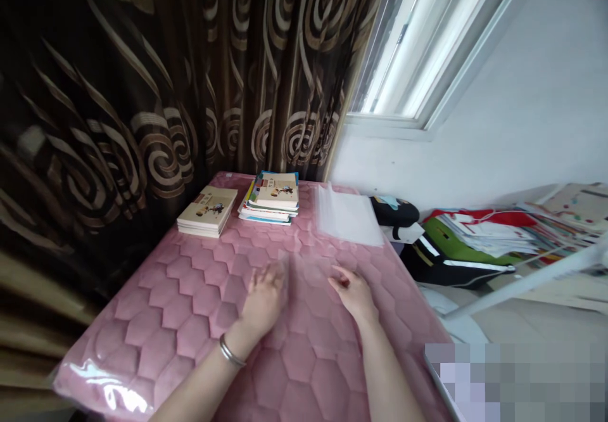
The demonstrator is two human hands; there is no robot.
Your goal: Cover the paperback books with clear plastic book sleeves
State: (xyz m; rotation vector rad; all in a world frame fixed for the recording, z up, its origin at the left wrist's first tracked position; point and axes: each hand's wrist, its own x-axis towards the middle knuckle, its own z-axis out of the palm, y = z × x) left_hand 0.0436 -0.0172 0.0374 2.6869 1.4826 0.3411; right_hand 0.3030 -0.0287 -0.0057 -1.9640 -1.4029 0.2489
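Note:
A clear plastic sheet point(308, 273), hard to see against the pink, lies between my hands on the pink padded tabletop point(171, 292). Palm down, my left hand point(263, 295) rests on the left part of this sheet, its fingers stretched forward and slightly apart. My right hand point(354, 292) is at the sheet's right side with curved fingers, a gap showing between thumb and forefinger. Nothing is plainly gripped in it. Beyond my hands are a stack of cream-covered books point(209, 210), a taller mixed stack of books point(273, 197) and a pile of translucent plastic covers point(349, 216).
A dark patterned curtain point(237, 73) hangs along the left and back. Past the table's right edge are a black case point(396, 211), a green and black bag point(451, 248) with papers on it, and a white bar point(522, 282). A window point(418, 42) is above.

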